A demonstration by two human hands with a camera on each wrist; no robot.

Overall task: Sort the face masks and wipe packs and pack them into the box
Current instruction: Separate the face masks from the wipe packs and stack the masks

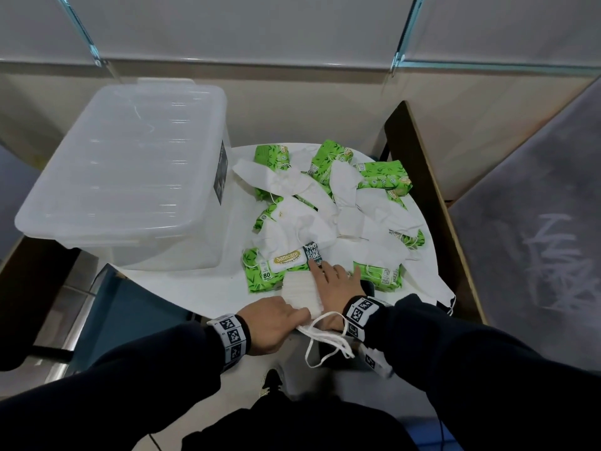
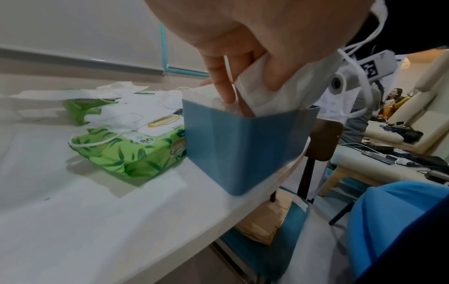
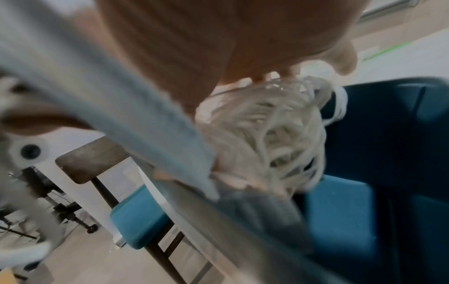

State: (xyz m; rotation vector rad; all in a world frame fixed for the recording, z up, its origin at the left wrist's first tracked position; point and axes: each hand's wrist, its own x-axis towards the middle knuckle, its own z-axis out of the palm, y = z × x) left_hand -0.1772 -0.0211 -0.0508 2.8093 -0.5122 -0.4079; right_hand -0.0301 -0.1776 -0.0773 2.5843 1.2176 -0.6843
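**Masks held over a small blue box at the near edge**

The left hand point(image 1: 276, 323) pinches a stack of white folded face masks point(image 1: 302, 296), thumb on one side and fingers on the other. In the left wrist view, the stack pokes down into a small blue box with thin walls point(image 2: 243, 151) that stands at the near edge of the round white table point(image 1: 182, 288). The masks' white ear loops point(image 1: 328, 340) hang off the table edge toward the person.

The right hand point(image 1: 335, 281) lies flat on the far end of the same stack, fingers straight and spread, holding nothing. One fingertip reaches onto a green wipe pack with a leaf print and a white flap point(image 1: 276, 271).

The stack's long side runs from the left hand up toward the right hand. Both hands touch it, so both are equally near.

The rest of the masks and green packs lie mixed in a pile farther back on the table. The big clear plastic box with its lid on point(image 1: 130, 177) sits to the left, well apart from the hands. I think the sorting is only just started, and the big box must be opened before packing.
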